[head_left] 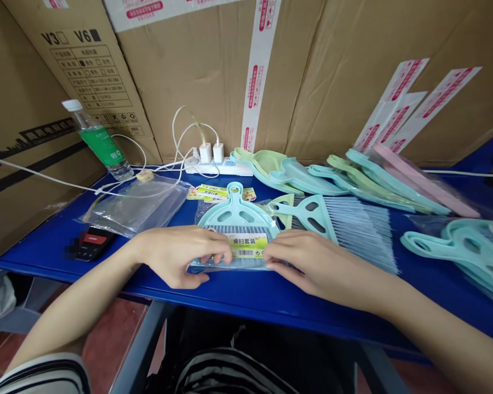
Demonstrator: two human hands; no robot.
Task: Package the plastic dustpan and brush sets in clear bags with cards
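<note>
A light blue brush and dustpan set (236, 210) lies in a clear bag at the table's front, its handle pointing away from me. A green and white label (247, 245) sits over its bristles, inside or on the bag. My left hand (184, 254) is at the set's left side, fingers curled on the bag's front edge beside the label. At the label's right end, my right hand (304, 260) presses its closed fingers on the bag edge. Just right of the set lie loose brushes (312, 216) with blue-grey bristles.
Blue, green and pink dustpans (378, 180) line the back. Bagged sets (472, 246) lie at the right. Clear bags (139, 205), a black phone-like device (93, 244), a tilted bottle (102, 142), spare labels (209, 193) and a power strip (230, 167) with white cables stand left and behind.
</note>
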